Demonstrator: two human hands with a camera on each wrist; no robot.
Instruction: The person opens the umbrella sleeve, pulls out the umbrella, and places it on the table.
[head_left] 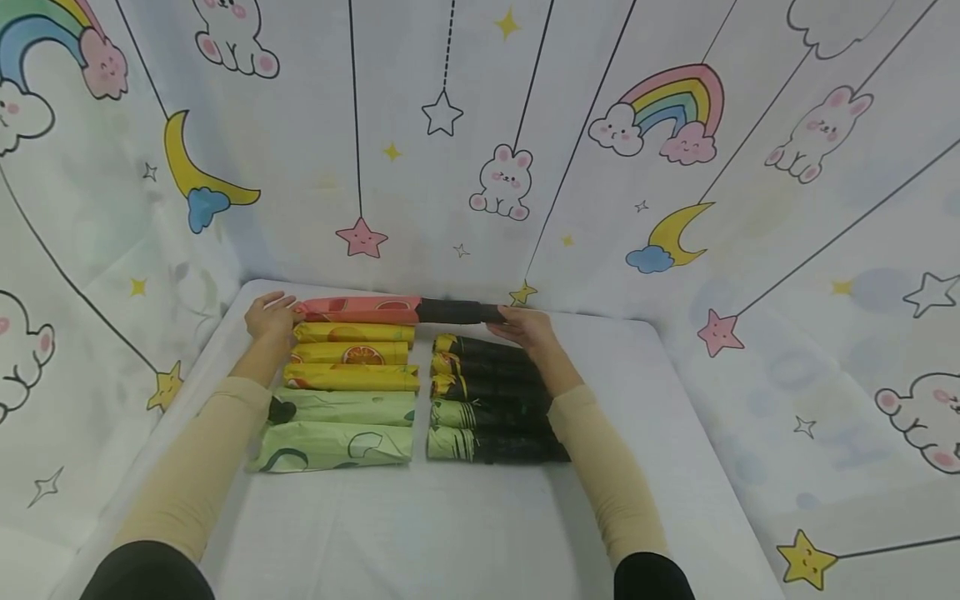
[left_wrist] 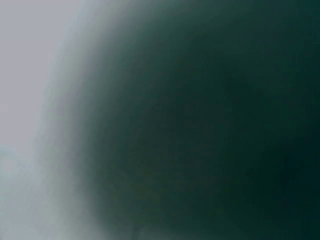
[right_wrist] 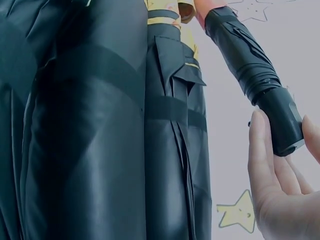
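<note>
A folded umbrella [head_left: 360,310], red with a fruit print on its left half and black on its right, lies across the far end of the table between both hands. My left hand [head_left: 272,317] grips its red end. With thumb and fingers my right hand [head_left: 525,327] holds the black handle [right_wrist: 281,120] at the other end. Nearer me is a left column of yellow rolls [head_left: 356,377] and green rolls [head_left: 337,446]. Beside it, black rolls [head_left: 517,444] with yellow or green printed ends form a right column. The left wrist view shows only a dark blur.
A white-covered table [head_left: 420,533] carries everything. Behind and around it hangs a white curtain [head_left: 300,150] printed with rabbits, stars, moons and rainbows. The black rolls stand close along the right hand's wrist, and a narrow gap separates the two columns.
</note>
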